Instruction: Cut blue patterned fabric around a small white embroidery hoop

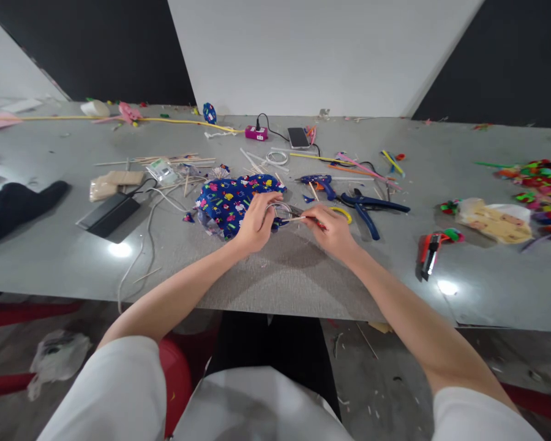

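Note:
My left hand [258, 222] is closed at the right edge of a blue patterned cloth [229, 199], its fingers curled round a pale ring-shaped item [281, 210] whose kind I cannot make out. From the right, my right hand [331, 231] pinches a thin wooden stick [297, 218], whose far end reaches to the ring. A bit of red shows under the right fingers. Just behind that hand lies a yellow loop [342, 214], partly covered. Beyond it are a blue glue gun [319, 182] and blue-handled pliers [370, 208].
A purple power socket [256, 133] and a phone [298, 138] lie toward the wall. To the left sit a black adapter [110, 214] with a trailing cord and loose sticks. On the right are a box cutter [430, 256] and a heap of colourful pieces [544, 190].

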{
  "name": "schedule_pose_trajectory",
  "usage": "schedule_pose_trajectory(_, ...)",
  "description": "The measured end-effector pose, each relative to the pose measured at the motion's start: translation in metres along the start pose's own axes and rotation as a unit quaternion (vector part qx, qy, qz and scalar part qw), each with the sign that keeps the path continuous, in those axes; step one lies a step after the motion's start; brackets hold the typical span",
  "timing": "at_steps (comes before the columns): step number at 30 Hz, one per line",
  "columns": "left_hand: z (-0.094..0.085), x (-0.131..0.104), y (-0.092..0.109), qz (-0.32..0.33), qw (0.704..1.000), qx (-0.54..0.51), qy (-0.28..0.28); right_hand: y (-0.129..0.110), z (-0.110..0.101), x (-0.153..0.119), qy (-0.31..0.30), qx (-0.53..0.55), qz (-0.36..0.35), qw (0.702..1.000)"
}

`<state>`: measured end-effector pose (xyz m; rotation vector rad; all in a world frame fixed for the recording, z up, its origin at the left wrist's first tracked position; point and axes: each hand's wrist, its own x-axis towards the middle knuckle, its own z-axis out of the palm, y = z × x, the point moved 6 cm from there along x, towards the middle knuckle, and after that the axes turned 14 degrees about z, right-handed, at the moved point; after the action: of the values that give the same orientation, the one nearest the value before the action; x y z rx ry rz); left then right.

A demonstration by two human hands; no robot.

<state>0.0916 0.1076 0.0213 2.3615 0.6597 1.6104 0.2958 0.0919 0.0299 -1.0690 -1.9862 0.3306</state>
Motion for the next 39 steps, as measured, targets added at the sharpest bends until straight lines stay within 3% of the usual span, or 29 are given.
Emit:
schedule_pose_trajectory(2, -0.01, 0.0, -0.011, -0.012, 0.998, 0.038, 0.054, 0.007, 0.0, 0.0, 0.017, 0.007, 0.025, 1.0)
schedule_pose_trajectory(4, -0.015, 0.0, -0.02, -0.025, 0.996, 0.064, 0.065, 0.013, -0.001, 0.0, 0.034, 0.008, 0.048, 0.998)
schedule_pose_trajectory(9, 0.0, 0.001, -0.026, -0.009, 0.994, 0.084, -0.073, 0.018, -0.004, 0.002, 0.053, 0.005, 0.083, 0.995)
schedule_pose_trajectory(15, 0.0, -0.001, -0.027, -0.049, 0.993, 0.083, -0.062, 0.02, -0.01, 0.003, 0.077, 0.015, 0.125, 0.989)
schedule_pose_trajectory(19, 0.004, -0.001, -0.03, -0.057, 0.992, 0.075, -0.089, 0.025, -0.012, 0.003, 0.09, 0.031, 0.149, 0.984)
schedule_pose_trajectory(26, 0.008, 0.005, -0.008, 0.037, 0.985, 0.099, -0.135, 0.025, -0.004, 0.003, 0.051, 0.009, 0.117, 0.992)
schedule_pose_trajectory(31, 0.015, 0.004, -0.002, 0.072, 0.985, 0.03, -0.154, 0.021, 0.0, 0.002, 0.044, 0.016, 0.083, 0.995)
schedule_pose_trajectory(39, 0.023, -0.001, -0.005, 0.054, 0.984, 0.033, -0.169, 0.013, -0.002, 0.001, 0.06, 0.026, 0.071, 0.995)
